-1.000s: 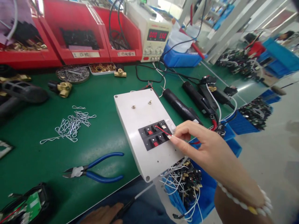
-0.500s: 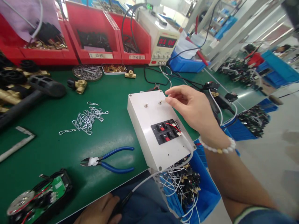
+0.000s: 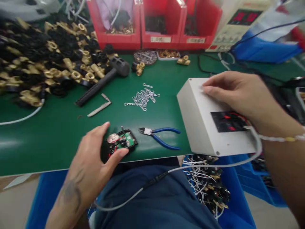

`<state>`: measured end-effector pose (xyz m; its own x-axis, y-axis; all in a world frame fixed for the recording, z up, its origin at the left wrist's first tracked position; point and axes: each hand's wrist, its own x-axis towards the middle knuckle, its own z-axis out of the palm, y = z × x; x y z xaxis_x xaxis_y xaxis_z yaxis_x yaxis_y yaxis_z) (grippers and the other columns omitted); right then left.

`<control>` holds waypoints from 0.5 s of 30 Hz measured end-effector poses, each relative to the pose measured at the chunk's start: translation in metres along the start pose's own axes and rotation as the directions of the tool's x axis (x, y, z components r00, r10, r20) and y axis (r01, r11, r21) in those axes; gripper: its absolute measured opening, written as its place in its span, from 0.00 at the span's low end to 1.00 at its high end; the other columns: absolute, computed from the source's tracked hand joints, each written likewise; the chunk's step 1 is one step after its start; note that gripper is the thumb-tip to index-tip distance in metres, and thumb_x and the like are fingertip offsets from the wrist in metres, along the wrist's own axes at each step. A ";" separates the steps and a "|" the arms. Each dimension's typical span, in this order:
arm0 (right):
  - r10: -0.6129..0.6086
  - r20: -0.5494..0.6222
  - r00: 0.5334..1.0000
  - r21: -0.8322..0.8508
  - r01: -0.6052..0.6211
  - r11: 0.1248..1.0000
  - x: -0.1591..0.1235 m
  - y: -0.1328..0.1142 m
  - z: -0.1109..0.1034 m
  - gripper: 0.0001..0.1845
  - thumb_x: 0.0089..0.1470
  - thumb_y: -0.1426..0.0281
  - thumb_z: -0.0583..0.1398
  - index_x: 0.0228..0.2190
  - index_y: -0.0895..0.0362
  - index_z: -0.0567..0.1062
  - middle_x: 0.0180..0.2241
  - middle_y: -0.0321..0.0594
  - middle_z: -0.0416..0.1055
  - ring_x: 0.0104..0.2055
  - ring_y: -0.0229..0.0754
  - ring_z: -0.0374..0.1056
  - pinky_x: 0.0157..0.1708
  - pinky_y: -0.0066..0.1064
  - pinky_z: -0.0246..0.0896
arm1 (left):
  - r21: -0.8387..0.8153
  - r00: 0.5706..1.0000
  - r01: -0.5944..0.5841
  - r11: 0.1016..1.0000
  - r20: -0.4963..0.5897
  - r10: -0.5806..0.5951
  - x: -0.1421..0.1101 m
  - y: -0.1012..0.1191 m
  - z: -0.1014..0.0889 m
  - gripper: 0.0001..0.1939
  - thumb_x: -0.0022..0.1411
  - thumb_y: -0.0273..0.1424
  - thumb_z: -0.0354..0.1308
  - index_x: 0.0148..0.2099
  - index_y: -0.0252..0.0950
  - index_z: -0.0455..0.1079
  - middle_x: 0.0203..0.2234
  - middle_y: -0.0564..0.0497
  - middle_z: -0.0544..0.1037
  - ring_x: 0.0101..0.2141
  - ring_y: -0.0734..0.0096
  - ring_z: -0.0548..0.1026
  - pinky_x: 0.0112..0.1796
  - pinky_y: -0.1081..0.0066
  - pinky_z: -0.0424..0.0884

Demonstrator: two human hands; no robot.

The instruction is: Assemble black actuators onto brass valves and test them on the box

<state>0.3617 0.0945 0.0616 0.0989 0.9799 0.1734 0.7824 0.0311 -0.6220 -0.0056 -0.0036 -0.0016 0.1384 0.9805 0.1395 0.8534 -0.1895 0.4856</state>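
Note:
My left hand curls round a small black housing with a green circuit board at the near edge of the green bench, thumb and fingers on either side of it. My right hand lies on top of a white plastic box, fingers stretched over its far part. The box has a black terminal panel with red tabs. A white cable runs from the panel down across my lap. Blue-handled cutters lie between the board and the box.
A pile of brass and black fittings fills the back left. A black mallet, a heap of metal clips, red bins and a power supply stand behind. A blue bin of wired parts sits below the bench edge.
The view swung left. My right hand left the red wire at the terminal panel and now rests on the box top. My left hand came up from my lap and took hold of the circuit-board housing.

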 end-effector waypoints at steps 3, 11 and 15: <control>0.085 0.024 0.996 -0.033 -0.084 0.996 0.000 -0.005 0.006 0.12 0.54 0.66 0.68 0.40 0.59 0.82 0.34 0.40 0.77 0.31 0.33 0.65 0.34 0.32 0.57 | -0.015 0.999 0.002 1.000 0.043 -0.001 0.012 0.006 0.006 0.37 0.66 0.57 0.50 0.63 0.33 0.66 0.50 0.39 0.78 0.51 0.50 0.76 0.53 0.53 0.75; 0.184 -0.104 0.977 -0.235 -0.204 0.950 0.004 -0.017 0.011 0.10 0.56 0.69 0.68 0.42 0.56 0.83 0.36 0.42 0.78 0.27 0.29 0.63 0.29 0.30 0.54 | -0.373 0.984 -0.152 0.915 -0.146 0.104 -0.007 0.022 0.004 0.33 0.55 0.38 0.74 0.59 0.43 0.65 0.51 0.49 0.76 0.51 0.60 0.77 0.51 0.62 0.76; 0.102 -0.109 0.989 -0.264 -0.128 0.956 0.001 -0.015 0.012 0.12 0.64 0.65 0.61 0.40 0.60 0.82 0.36 0.45 0.78 0.28 0.29 0.64 0.28 0.28 0.55 | -0.536 0.959 -0.277 0.797 -0.205 0.195 -0.015 0.028 0.005 0.38 0.51 0.37 0.76 0.61 0.44 0.64 0.52 0.48 0.75 0.54 0.60 0.75 0.55 0.60 0.75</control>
<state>0.3427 0.0973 0.0620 0.2450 0.9504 0.1916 0.8975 -0.1476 -0.4155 0.0190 -0.0236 0.0058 0.1967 0.8928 0.4051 0.3725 -0.4503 0.8115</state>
